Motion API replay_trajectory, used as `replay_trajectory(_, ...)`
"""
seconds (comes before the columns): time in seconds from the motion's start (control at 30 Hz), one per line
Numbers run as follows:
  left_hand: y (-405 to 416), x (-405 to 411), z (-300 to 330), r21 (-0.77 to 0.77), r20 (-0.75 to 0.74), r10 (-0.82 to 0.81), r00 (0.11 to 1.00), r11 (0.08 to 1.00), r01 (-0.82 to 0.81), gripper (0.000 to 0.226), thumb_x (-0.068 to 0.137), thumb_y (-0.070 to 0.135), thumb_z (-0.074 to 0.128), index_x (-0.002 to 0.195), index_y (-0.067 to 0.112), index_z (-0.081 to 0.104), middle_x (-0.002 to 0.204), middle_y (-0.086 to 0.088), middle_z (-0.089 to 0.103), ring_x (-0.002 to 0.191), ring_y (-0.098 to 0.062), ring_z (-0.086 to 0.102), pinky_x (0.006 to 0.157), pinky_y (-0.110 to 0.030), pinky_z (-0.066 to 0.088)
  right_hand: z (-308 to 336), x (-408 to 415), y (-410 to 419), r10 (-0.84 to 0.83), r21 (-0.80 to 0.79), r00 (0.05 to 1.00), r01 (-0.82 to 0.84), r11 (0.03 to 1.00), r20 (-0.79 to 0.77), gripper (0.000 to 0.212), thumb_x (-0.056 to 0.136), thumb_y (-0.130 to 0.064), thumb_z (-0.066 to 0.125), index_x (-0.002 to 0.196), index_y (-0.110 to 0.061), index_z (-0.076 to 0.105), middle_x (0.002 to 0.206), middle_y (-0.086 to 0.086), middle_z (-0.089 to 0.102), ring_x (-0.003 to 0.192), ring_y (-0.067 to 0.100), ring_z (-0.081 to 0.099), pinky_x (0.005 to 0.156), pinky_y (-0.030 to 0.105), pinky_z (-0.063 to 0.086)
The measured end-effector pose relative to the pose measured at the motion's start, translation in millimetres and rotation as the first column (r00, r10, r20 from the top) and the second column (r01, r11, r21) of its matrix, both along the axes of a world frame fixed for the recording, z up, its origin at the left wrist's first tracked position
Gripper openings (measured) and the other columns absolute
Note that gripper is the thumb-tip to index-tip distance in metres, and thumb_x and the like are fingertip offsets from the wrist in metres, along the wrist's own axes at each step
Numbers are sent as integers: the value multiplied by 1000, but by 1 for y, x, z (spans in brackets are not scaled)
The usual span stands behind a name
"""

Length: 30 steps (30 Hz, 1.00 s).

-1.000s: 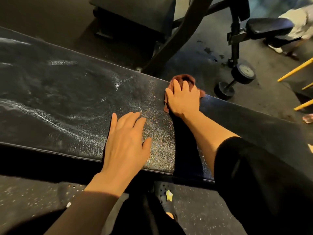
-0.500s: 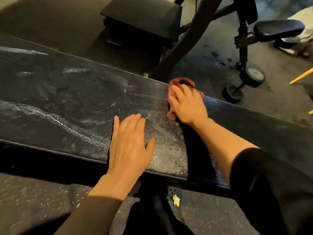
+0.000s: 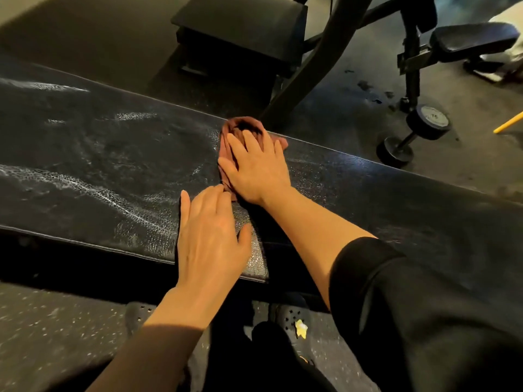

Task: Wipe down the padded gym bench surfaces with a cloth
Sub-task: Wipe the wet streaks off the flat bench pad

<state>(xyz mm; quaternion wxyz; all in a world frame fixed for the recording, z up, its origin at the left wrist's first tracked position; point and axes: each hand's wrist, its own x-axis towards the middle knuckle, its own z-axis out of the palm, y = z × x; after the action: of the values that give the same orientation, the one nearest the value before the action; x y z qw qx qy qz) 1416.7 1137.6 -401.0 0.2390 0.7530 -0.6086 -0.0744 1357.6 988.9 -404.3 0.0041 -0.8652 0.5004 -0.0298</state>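
From the head view, my right hand [image 3: 254,168] lies flat on the reddish-brown cloth [image 3: 240,128], fingers straight and spread, pressing it onto the padded bench [image 3: 99,165] near its far edge; that grip is open-handed, a push and not a pinch. My left hand [image 3: 209,236] rests palm-down on the pad just beside it, fingers relaxed and straight, fingertips almost touching the cloth's near corner, holding nothing. The bench's long axis runs from left to right across my view, tilting down toward the right, and the cloth sits about midway along what I can see. To the left of the cloth the vinyl shows pale streaks and a crackled sheen; to the right it looks darker and smoother. I judge the next stroke follows that long axis, and the right hand, already on the cloth, is the one to drive it while the left braces. Beyond the bench stand a black padded seat [image 3: 240,26], a slanted machine frame [image 3: 319,55], and a small dumbbell [image 3: 416,134] on the dark rubber floor [image 3: 353,108].
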Motion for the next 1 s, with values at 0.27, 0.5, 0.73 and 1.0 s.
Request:
replay_trajectory(0.27, -4, -39, 2, 11, 43, -173, 984, 985, 173, 55, 77, 29, 74, 122, 2, 57, 132, -14, 55, 129, -28, 45, 117, -49, 12, 8, -115, -4, -182, 7, 979, 183, 983, -90, 57, 98, -57, 21, 148, -32, 22, 156, 3, 22, 142, 35, 16, 116, 54, 13)
replay_trajectory(0.5, 9, -24, -2, 6, 63, -164, 984, 986, 164, 56, 80, 37, 69, 123, 3, 57, 131, -12, 55, 127, -28, 47, 117, -48, 11, 0, -177, 3, -359, -34, 923, 358, 933, -138, 72, 90, -64, 1, 144, -27, 31, 150, 8, 31, 137, 39, 24, 110, 57, 21)
replay_trajectory(0.73, 40, 3, -2, 16, 24, -29, 999, 999, 28, 53, 79, 28, 71, 122, 1, 55, 130, -15, 54, 126, -32, 45, 116, -51, 12, 5, -29, 60, -179, -9, 984, 179, 984, -7, 53, 95, -53, 24, 140, -26, 34, 146, 7, 36, 131, 40, 23, 105, 55, 23)
replay_trajectory(1.0, 75, 2, 0, 30, 59, 44, 997, 999, -45, 55, 83, 26, 68, 128, -1, 52, 135, -17, 51, 128, -33, 44, 116, -52, 16, 7, -56, 84, 40, 1, 998, -40, 999, -39, 52, 99, -47, 21, 148, -28, 25, 152, 7, 27, 139, 35, 17, 112, 52, 19)
